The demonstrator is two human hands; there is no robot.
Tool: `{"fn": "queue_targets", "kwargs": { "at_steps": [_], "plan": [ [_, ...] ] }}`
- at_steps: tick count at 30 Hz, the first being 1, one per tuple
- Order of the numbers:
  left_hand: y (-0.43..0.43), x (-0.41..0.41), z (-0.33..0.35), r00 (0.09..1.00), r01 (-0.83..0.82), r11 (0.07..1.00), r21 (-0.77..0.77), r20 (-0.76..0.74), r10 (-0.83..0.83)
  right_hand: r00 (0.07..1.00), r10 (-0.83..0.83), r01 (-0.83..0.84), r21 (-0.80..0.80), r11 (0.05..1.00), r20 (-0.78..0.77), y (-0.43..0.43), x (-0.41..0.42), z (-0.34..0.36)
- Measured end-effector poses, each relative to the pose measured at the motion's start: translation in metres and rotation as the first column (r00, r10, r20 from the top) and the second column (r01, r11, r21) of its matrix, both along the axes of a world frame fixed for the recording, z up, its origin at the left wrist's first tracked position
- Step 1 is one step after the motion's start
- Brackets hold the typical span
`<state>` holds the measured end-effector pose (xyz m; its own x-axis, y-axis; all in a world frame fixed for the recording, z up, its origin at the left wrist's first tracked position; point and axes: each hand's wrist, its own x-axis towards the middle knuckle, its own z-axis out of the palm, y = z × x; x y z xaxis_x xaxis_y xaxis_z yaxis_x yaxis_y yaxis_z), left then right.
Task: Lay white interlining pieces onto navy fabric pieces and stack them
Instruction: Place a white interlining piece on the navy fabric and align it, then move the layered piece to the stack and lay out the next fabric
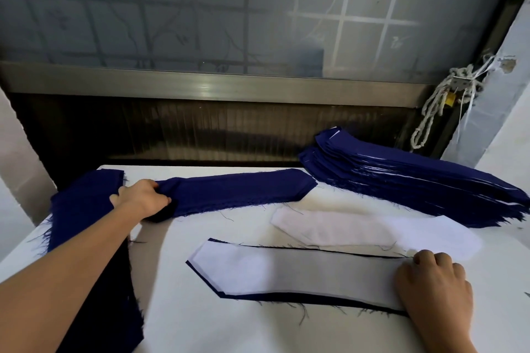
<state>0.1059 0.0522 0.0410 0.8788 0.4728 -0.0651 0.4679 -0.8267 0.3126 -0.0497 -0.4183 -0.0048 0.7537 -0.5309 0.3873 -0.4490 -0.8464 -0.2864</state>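
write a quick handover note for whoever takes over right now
Left hand grips the navy supply pile, far left. Right hand rests on the right end of a white interlining piece laid on a navy piece, near centre; grip unclear.
Spare interlining lies just behind; the finished stack is far right.
Done: this pair is laid. Left: move it to the stack, then repeat.

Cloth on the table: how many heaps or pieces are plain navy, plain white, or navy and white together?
Plain navy: 1, the navy pile gripped by the left hand.
Plain white: 1, the white interlining pile.
Navy with white: 2, the layered stack and the laid pair under the right hand.
Total: 4.
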Motion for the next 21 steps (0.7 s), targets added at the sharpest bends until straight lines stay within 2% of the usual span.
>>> {"fn": "queue_targets", "kwargs": {
  "at_steps": [4, 8, 11, 14, 18, 21],
  "plan": [
    [-0.001, 0.003, 0.000, 0.996, 0.058, 0.997, -0.042, 0.068, -0.055, 1.000, 0.006, -0.006, 0.000, 1.000, 0.009, 0.001, 0.000, 0.001],
    [0.001, -0.005, -0.014, 0.960, 0.098, 0.971, -0.219, 0.278, -0.034, 1.000, 0.002, -0.002, 0.000, 1.000, 0.017, 0.000, 0.001, -0.001],
    [0.001, -0.017, -0.022, 0.876, 0.127, 0.927, -0.353, 0.479, 0.062, 0.997, -0.016, 0.017, -0.004, 1.000, 0.072, -0.002, 0.001, -0.003],
    [-0.007, -0.034, -0.022, 0.775, 0.174, 0.895, -0.410, 0.618, 0.133, 0.986, 0.003, 0.002, -0.034, 0.999, 0.170, 0.000, 0.002, -0.002],
    [-0.038, -0.056, -0.021, 0.702, 0.320, 0.848, -0.423, 0.706, 0.087, 0.952, 0.164, -0.125, -0.160, 0.979, 0.258, 0.011, 0.003, -0.002],
    [-0.078, -0.080, -0.025, 0.627, 0.465, 0.825, -0.322, 0.777, -0.050, 0.906, 0.359, -0.302, -0.251, 0.920, 0.225, 0.027, 0.003, -0.002]
  ]
}}
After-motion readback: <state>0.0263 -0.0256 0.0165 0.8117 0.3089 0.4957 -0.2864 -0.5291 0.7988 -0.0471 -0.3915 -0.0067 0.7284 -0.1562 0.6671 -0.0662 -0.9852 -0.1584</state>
